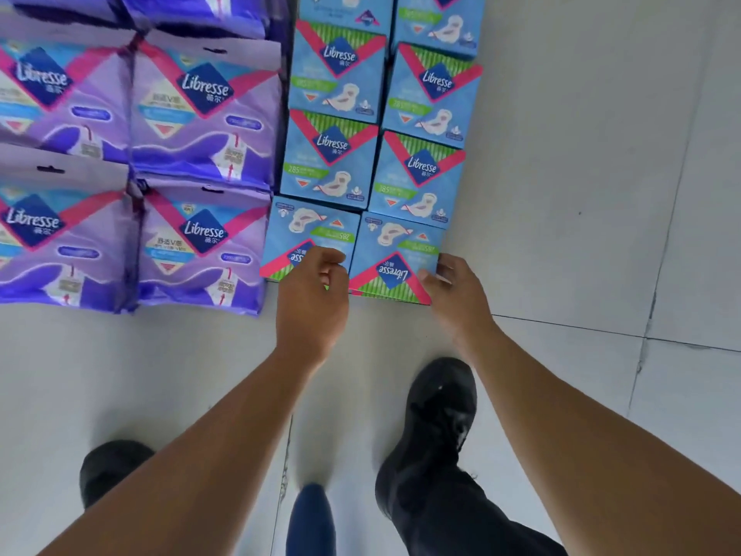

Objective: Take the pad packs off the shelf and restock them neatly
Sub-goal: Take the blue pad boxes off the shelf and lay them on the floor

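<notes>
We look down on a pale tiled floor (561, 194) where Libresse pad packs lie in rows. Our left hand (312, 298) hangs with its fingers curled over the near edge of the nearest left blue square pack (308, 230), which lies printed upside down to us; we cannot tell whether the fingers actually grip it. Our right hand (453, 286) holds the near right corner of the nearest right blue square pack (395, 250), thumb on its face and fingers round its side. Beyond these two, more blue square packs (333, 154) run away in two touching columns. To the left lie larger purple soft plastic packs (200, 114), close beside the blue ones. Black shoes (437, 415) stand below.
</notes>
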Motion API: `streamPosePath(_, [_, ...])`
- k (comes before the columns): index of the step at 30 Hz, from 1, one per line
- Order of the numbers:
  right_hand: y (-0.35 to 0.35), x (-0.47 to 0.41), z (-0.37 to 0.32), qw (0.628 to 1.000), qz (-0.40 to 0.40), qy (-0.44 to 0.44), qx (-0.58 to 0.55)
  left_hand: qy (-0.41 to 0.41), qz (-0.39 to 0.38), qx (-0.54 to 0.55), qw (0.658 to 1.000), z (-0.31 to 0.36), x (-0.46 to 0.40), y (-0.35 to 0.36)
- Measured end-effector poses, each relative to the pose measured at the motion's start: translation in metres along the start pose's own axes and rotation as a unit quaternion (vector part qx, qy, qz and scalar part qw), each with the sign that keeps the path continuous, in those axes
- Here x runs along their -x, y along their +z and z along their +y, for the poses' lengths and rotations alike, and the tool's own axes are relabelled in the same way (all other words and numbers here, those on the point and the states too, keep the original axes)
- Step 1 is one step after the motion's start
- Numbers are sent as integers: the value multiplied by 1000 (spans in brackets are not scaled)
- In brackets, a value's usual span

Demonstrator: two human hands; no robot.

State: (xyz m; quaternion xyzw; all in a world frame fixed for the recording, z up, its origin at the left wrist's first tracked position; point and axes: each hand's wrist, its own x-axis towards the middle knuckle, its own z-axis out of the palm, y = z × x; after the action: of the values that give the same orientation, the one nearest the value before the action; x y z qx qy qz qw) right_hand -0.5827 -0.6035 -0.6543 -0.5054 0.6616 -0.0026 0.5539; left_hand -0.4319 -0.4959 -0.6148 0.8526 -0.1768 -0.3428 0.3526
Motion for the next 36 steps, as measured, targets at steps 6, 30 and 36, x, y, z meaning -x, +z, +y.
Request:
streamPosePath(6, [-16,-6,-45,902,153,-284,288,47,44,-31,997,3,-10,-24])
streamPosePath(30, [187,287,-194,723,-160,-417,528,2,175,-124,977,-44,114,-338])
streamPosePath(36, [243,340,-208,801,-118,-372,455,-28,198,-46,979,-64,128,-377])
